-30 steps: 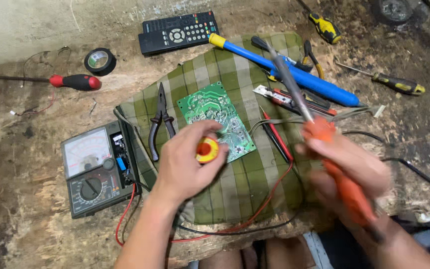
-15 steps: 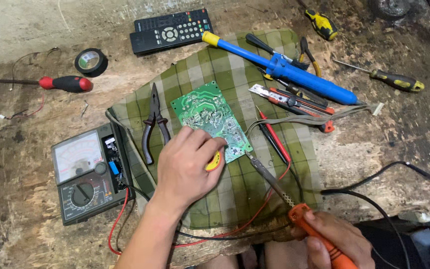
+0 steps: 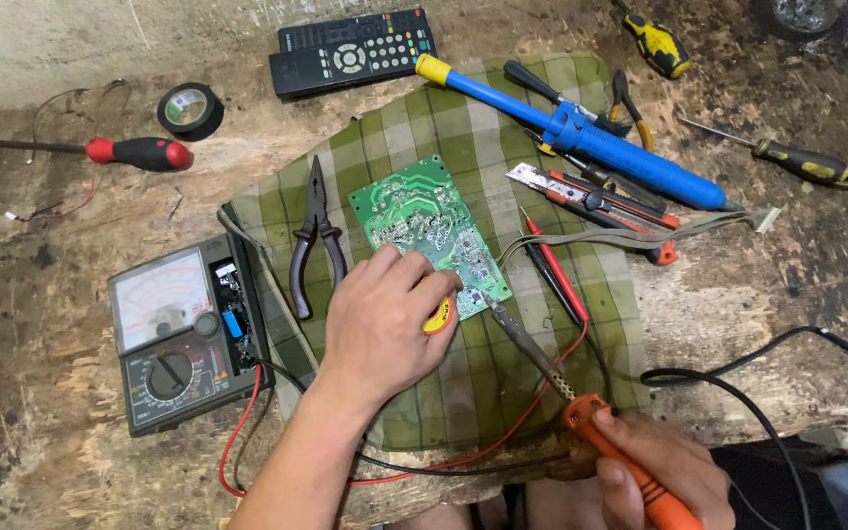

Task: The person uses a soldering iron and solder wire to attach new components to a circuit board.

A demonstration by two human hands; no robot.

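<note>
A green circuit board point(image 3: 424, 228) lies solder side up on a green checked cloth point(image 3: 503, 363). My left hand point(image 3: 380, 329) rests at the board's near edge, fingers closed round a small yellow round object point(image 3: 439, 316). My right hand point(image 3: 655, 469) grips the orange handle of a soldering iron point(image 3: 561, 378). The iron's metal tip points up-left and reaches the board's near right corner, close to my left fingertips.
An analog multimeter point(image 3: 184, 334) with red and black leads sits left. Pliers point(image 3: 314, 240) lie beside the board. A blue desoldering pump point(image 3: 581, 132), utility knife point(image 3: 591, 196), remote control point(image 3: 353, 49), tape roll point(image 3: 190, 108) and screwdrivers point(image 3: 134, 152) are spread across the rough bench.
My right hand swung the soldering iron down from above the cloth to the lower right, then brought its tip up to the board's corner. My left hand stayed at the board.
</note>
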